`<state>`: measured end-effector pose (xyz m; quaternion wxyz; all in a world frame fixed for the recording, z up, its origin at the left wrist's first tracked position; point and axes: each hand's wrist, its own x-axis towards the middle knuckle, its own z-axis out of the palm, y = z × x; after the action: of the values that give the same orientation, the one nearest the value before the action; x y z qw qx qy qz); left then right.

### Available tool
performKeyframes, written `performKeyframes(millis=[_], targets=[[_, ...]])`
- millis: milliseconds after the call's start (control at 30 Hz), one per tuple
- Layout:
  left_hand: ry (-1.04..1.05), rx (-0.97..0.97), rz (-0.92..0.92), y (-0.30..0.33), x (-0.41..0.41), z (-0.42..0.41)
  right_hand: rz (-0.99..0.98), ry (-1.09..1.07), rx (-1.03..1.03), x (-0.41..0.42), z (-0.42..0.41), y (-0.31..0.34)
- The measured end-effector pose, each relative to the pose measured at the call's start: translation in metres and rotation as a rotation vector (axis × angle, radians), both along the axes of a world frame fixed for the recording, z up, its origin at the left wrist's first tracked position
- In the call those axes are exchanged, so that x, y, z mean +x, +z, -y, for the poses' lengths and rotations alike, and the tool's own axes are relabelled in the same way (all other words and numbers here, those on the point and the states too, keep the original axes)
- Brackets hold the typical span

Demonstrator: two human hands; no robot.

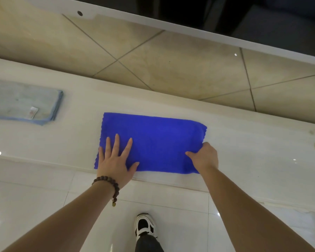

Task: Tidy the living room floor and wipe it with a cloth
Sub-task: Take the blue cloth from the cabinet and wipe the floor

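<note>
Blue cloth (pixel 153 142) lies flat on pale floor (pixel 244 160), long axis left-right. Left hand (pixel 115 159) presses near-left corner, fingers straight and spread. Right hand (pixel 204 157) grips right edge, fingers curled round it. Both hands equally near.

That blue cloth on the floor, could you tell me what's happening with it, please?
A person bends over a blue cloth spread flat on the glossy white floor. The left hand presses on it with straight, spread fingers; the right hand grips its right edge. A folded pale blue cloth lies untouched to the left.
</note>
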<state>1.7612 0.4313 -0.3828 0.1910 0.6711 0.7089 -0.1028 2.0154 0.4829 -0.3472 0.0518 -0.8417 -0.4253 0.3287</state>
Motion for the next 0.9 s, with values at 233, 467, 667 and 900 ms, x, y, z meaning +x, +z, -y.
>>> performKeyframes(millis=[233, 467, 667, 900], targets=[[-0.036, 0.0, 0.1, 0.007, 0.023, -0.004, -0.003, 0.092, 0.269, 0.017, 0.003, 0.055], [0.017, -0.015, 0.061, 0.013, -0.031, 0.004, -0.054, 0.389, 0.432, -0.081, 0.001, 0.082], [-0.025, 0.004, 0.076, 0.006, -0.039, 0.003, -0.022, 0.606, 0.322, -0.155, 0.005, 0.047], [0.076, 0.042, 0.103, 0.004, -0.058, 0.013, -0.227, 0.611, 0.204, -0.177, 0.014, 0.02]])
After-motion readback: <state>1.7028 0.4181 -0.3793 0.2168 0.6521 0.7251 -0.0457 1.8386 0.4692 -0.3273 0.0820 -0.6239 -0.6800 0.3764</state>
